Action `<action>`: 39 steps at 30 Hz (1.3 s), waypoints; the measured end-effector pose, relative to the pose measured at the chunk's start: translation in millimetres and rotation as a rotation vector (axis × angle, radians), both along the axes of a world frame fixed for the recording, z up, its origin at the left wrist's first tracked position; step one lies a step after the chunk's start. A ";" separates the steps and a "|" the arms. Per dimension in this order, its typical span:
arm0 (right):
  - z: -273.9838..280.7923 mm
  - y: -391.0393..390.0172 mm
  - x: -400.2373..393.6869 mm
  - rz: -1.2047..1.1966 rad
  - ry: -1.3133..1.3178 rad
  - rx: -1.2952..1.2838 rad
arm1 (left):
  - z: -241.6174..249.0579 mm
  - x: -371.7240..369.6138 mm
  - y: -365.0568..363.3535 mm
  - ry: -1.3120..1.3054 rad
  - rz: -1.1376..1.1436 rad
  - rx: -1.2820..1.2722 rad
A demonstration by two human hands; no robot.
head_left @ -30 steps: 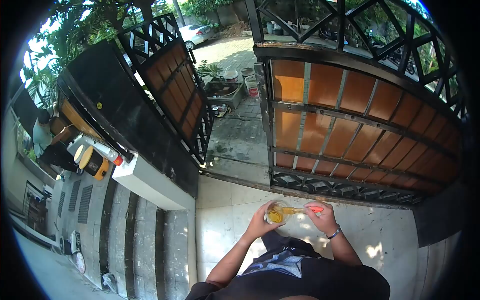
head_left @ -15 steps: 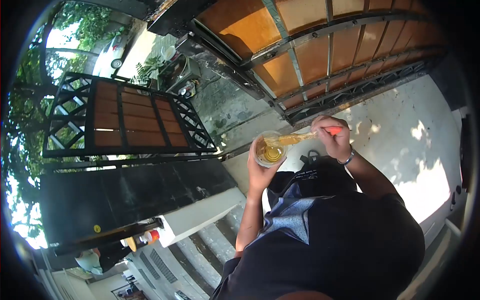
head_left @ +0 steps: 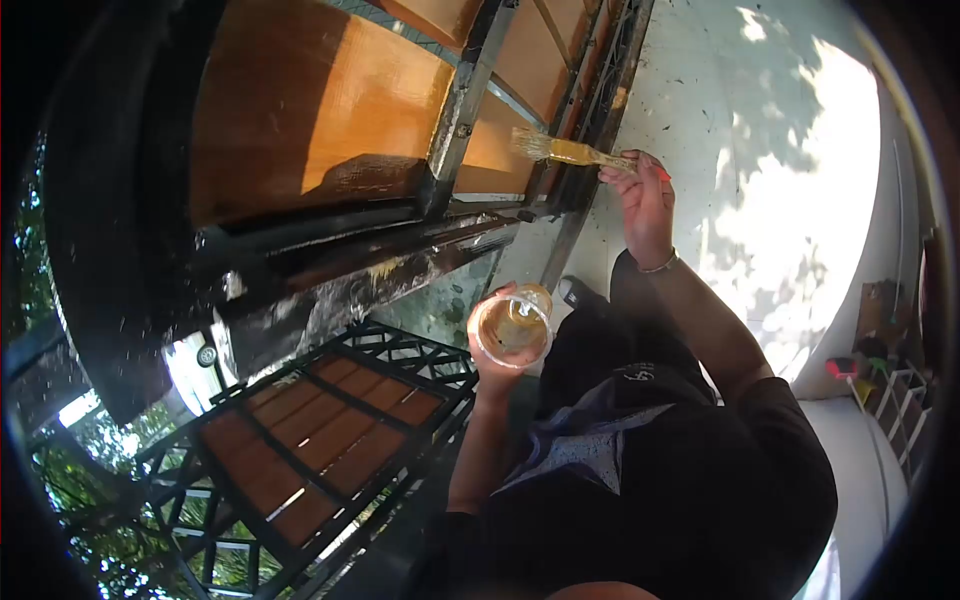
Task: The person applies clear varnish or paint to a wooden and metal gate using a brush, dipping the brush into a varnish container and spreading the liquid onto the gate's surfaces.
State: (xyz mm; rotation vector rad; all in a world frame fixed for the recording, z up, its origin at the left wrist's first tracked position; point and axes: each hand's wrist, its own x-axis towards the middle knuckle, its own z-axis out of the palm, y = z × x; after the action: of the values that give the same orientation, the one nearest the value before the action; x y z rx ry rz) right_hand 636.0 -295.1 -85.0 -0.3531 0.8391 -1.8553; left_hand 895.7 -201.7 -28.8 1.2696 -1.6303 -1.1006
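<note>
My left hand point(head_left: 487, 352) is wrapped round a clear plastic cup point(head_left: 515, 325), its open mouth tilted toward the camera and some amber liquid inside. My right hand point(head_left: 645, 198) grips a paintbrush point(head_left: 572, 152) by its handle, near the orange-red end. The brush points left, with wet yellowish bristles that overlap a glossy orange-brown wooden panel point(head_left: 505, 150) in this view. A dark metal gate frame point(head_left: 455, 130) holds this panel and a larger wooden panel point(head_left: 375, 95) to its left, which is partly in shadow.
A second gate leaf point(head_left: 325, 430) with brown slats and black lattice stands at lower left. Pale, sun-patched floor point(head_left: 740, 200) lies at right. Tools and a small white rack point(head_left: 900, 420) are by the right wall. A white car point(head_left: 195, 365) shows beyond the gate.
My right hand has lifted the paintbrush out of the cup and raised it up to the gate panel. The view has turned and come closer to the gate; my left hand still holds the cup.
</note>
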 end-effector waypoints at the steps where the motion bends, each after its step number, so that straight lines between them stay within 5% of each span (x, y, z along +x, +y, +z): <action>1: -4.9 -12.2 19.3 -0.069 -0.069 -0.041 | -3.1 15.3 -2.2 -0.068 -0.057 0.021; 7: -49.8 -57.1 82.5 -0.305 -0.276 -0.051 | -33.9 63.4 11.4 -0.277 -0.236 0.089; 10: -97.8 -54.8 99.1 -0.351 -0.176 0.156 | -46.9 65.2 20.4 -0.068 -0.210 0.229; 15: -153.4 -33.7 88.2 -0.514 0.146 0.368 | -58.1 68.0 22.4 -0.097 -0.221 0.345; 18: -113.0 -41.2 93.3 -0.480 0.257 0.345 | -60.0 66.9 23.6 -0.111 -0.275 0.340; 22: -28.0 -42.7 97.1 -0.465 -0.054 0.099 | -67.4 73.1 28.9 -0.101 -0.321 0.359; 26: -23.1 -49.3 106.9 -0.453 -0.278 -0.095 | -72.4 73.4 33.4 -0.040 -0.311 0.343; 34: -181.9 -27.0 108.1 -0.477 0.148 0.390 | -67.8 65.1 38.5 -0.134 -0.316 0.402; 39: -185.0 -14.9 109.6 -0.549 0.278 0.549 | -66.9 65.5 41.5 -0.170 -0.365 0.386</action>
State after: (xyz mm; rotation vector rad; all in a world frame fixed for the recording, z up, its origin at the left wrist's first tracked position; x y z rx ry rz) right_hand 745.6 -310.0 -269.9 -0.0244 1.7202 -1.9828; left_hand 961.2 -160.2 -95.7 1.3672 -1.8892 -1.6297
